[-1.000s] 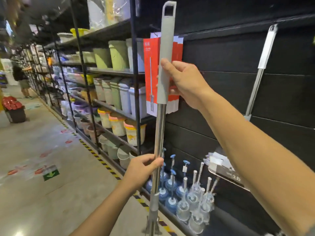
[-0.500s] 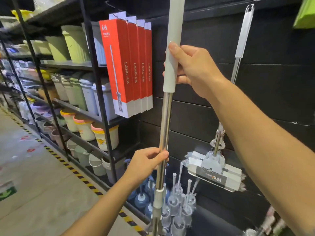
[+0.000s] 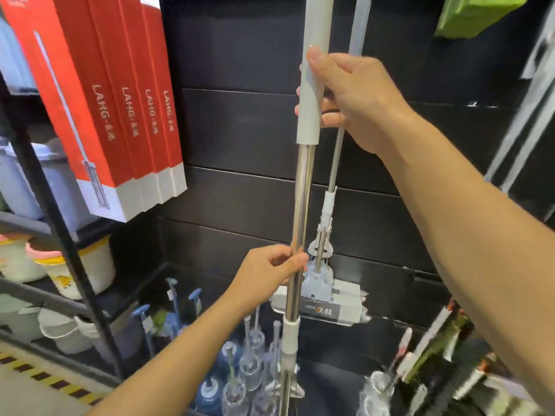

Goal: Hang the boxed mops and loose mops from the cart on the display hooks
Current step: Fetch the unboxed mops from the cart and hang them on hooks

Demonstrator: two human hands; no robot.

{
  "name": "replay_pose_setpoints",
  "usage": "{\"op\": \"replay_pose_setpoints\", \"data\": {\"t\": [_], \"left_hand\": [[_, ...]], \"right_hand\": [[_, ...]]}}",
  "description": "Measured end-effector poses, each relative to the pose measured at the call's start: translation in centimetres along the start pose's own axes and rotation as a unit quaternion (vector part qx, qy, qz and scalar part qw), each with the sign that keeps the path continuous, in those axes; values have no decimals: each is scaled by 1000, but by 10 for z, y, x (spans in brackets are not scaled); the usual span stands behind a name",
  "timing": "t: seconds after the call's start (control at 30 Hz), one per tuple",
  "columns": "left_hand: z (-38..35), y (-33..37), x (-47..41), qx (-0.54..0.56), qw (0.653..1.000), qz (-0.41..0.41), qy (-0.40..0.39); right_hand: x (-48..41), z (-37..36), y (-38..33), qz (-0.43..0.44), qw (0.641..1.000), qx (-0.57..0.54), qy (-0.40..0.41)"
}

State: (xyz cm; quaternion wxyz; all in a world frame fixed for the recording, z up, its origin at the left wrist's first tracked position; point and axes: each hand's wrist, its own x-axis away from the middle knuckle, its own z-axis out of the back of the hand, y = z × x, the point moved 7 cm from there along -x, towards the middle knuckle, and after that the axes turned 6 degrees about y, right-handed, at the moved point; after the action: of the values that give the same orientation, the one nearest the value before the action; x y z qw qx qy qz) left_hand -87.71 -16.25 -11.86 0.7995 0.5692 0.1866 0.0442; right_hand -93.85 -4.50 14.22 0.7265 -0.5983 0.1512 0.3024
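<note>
A shop aisle ends at a dark slatted wall panel (image 3: 240, 130), with a black shelf rack (image 3: 64, 235) at its left edge, where the red boxed mops (image 3: 120, 115) already hang in a row. In front of the panel the person holds the loose mop (image 3: 301, 205) nearly upright. The right hand (image 3: 354, 97) is closed round the grey grip sleeve with the thumb laid up along it, and the left hand (image 3: 264, 277) is closed round the bare metal tube lower down. The top of the handle and the hook are out of view above, so I cannot tell how near the hanging hole is to the hook. To do this step well, I think the person should lift with the left hand and steer with the right, look up at the hole, and keep the pole apart from the hung mop (image 3: 329, 205) just behind it, so that it is not knocked off. Compared with half a second ago, both grips are the same, but the pole now stands directly before the hung mop, and the red boxes lie nearer the left edge of the view.
</note>
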Motion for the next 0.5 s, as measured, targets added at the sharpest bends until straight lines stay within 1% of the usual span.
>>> {"op": "replay_pose_setpoints", "data": {"t": [0.13,0.27,0.4,0.5], "left_hand": [[-16,13,-42,1,998,-43,-55],[-27,31,-84,16,993,-69,-98],[-31,39,-115,31,987,-91,-125],[-33,42,-133,55,984,-92,-140]], "right_hand": [[-31,18,10,-14,998,19,53],[-58,34,8,-19,996,9,87],[-77,43,5,-11,992,4,128],[-89,45,4,-6,990,13,142]]}}
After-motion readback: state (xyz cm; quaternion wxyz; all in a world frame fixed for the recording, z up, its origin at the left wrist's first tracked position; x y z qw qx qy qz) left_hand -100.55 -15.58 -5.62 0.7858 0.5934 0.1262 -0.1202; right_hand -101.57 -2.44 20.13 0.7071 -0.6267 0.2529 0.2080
